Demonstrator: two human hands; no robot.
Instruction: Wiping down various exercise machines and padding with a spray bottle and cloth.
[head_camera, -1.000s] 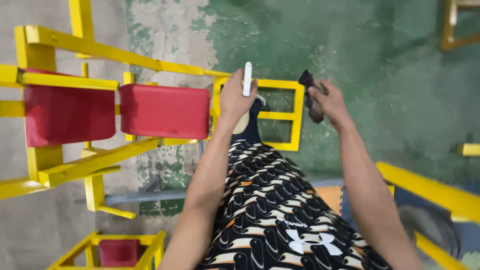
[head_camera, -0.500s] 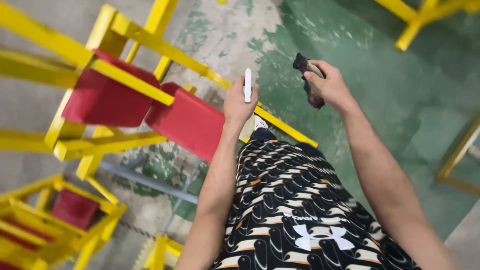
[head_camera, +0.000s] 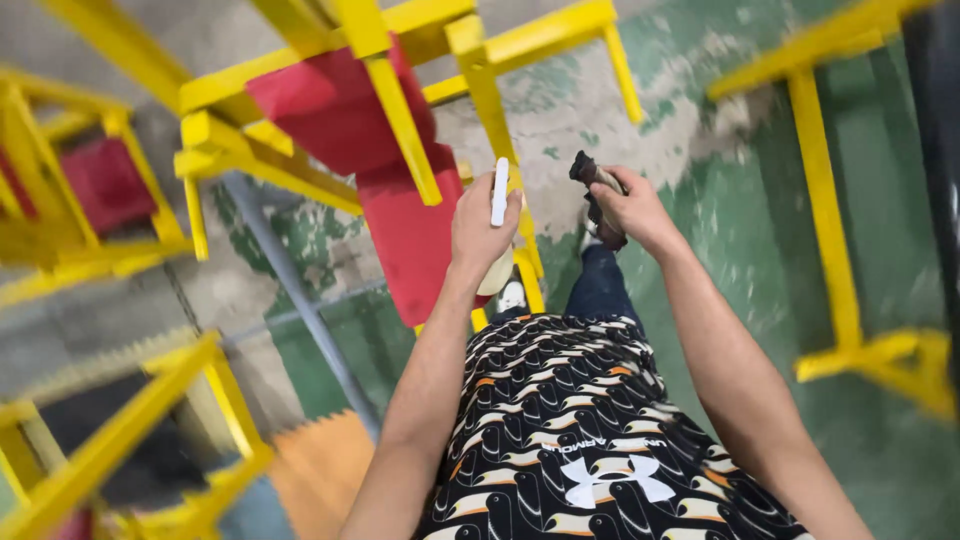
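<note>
My left hand (head_camera: 482, 228) is closed around a slim white stick-shaped object (head_camera: 499, 191) that points up out of the fist. My right hand (head_camera: 630, 208) grips a small brush with a pale handle and a dark, worn head (head_camera: 584, 169). Both hands are raised in front of my chest, about a hand's width apart. Just beyond the left hand stands a yellow metal frame (head_camera: 398, 108) with red padded panels (head_camera: 404, 232). Neither hand touches the frame.
More yellow frames stand at left (head_camera: 60, 200), lower left (head_camera: 130, 430) and right (head_camera: 830, 200). A grey metal pipe (head_camera: 300, 300) lies across the worn green and grey concrete floor (head_camera: 720, 180). My patterned shirt (head_camera: 560, 420) and a jeans leg fill the lower middle.
The view has swung, so the frames and red panels now sit at a different angle and closer to my hands. Both hands keep their grips and spacing.
</note>
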